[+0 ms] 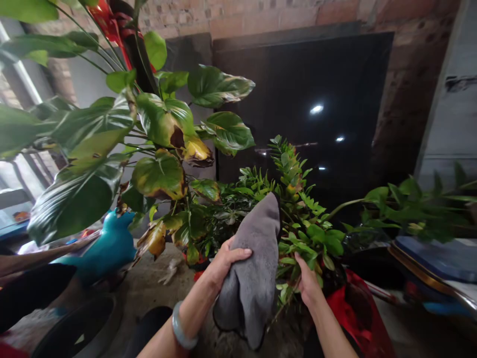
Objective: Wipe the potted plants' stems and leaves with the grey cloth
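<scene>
The left hand (223,263) clutches a grey cloth (257,258) that hangs upright, its top against a leafy plant (298,199). Just beside it, the right hand (307,281) closes around the plant's lower stems.

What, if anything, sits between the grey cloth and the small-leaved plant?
Nothing visible. The left hand holds the grey cloth up at the small-leaved plant, and the cloth's top overlaps its fronds in view. The right hand is in among the stems beside the cloth.
</scene>
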The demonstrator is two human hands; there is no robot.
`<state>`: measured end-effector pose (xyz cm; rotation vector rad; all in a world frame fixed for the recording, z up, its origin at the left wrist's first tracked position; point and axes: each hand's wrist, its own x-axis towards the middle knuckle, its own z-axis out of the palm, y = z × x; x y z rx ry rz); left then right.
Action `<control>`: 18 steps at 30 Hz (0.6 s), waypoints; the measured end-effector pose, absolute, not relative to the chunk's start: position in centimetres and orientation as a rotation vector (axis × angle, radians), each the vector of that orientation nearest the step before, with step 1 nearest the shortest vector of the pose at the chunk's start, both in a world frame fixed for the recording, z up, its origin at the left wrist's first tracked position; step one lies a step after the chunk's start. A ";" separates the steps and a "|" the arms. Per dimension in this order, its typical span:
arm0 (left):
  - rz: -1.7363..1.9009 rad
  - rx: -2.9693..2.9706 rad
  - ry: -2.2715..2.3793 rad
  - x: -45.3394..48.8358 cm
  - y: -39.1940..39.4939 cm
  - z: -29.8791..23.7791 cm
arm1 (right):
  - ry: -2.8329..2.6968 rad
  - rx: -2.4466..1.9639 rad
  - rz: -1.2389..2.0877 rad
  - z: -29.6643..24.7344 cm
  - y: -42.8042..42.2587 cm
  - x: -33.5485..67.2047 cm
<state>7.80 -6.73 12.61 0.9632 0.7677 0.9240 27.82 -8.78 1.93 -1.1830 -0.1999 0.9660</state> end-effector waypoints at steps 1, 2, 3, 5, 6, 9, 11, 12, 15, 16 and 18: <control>0.915 0.954 0.803 8.0 -6.8 11.9 | -0.200 -1.179 0.951 2.0 -8.8 27.8; 0.869 0.950 0.842 8.2 -7.2 10.9 | -0.197 -1.181 0.934 1.9 -8.7 27.8; 0.800 0.949 0.876 8.2 -7.7 9.7 | -0.192 -1.190 0.917 1.9 -8.7 27.9; 0.629 0.952 0.887 7.7 -8.9 7.8 | -0.180 -1.216 0.898 1.7 -8.6 28.0; 0.565 0.949 0.864 7.3 -9.4 7.3 | -0.178 -1.225 0.899 1.6 -8.6 28.1; 0.571 0.952 0.760 6.1 -9.6 8.5 | -0.188 -1.218 0.924 1.5 -8.6 28.1; 0.709 0.964 0.742 5.9 -8.5 10.5 | -0.194 -1.210 0.936 1.7 -8.7 27.9; 0.790 0.964 0.744 6.0 -7.8 11.4 | -0.198 -1.208 0.938 1.8 -8.6 27.7; 0.940 0.923 0.783 6.9 -6.4 12.1 | -0.219 -1.181 0.925 2.0 -8.5 27.2; 0.935 0.907 0.808 7.2 -6.4 11.4 | -0.224 -1.168 0.915 1.9 -8.4 27.2; 0.840 0.892 0.865 7.5 -7.2 9.3 | -0.227 -1.158 0.891 1.7 -8.3 27.3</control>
